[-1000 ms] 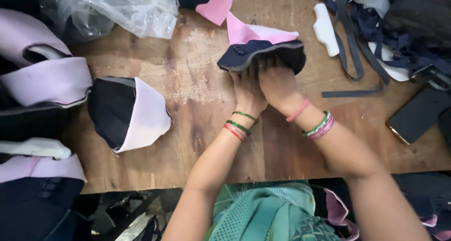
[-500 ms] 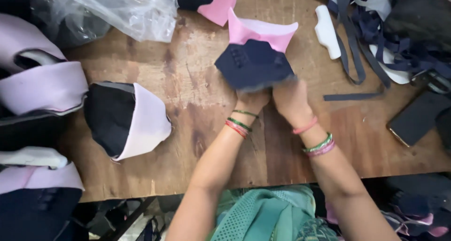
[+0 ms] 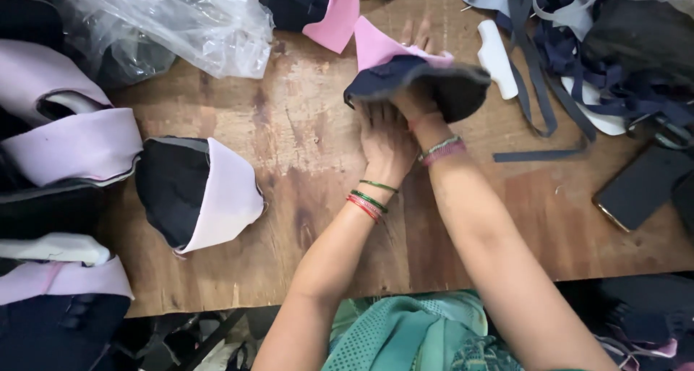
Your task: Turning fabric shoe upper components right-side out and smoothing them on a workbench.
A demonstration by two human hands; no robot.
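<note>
Dark navy shoe upper [image 3: 423, 85] with pink lining, held at the far middle of the wooden table [image 3: 303, 219]; its long axis runs left to right, the open mouth facing the near side. Left hand [image 3: 384, 136] lies flat beneath it, fingers spread against the underside. Right hand [image 3: 419, 103] is pushed inside the piece, so its grip cannot be told. Half a second earlier the upper stood more upright, its navy face showing. A second upper [image 3: 195, 192] lies well apart at left.
</note>
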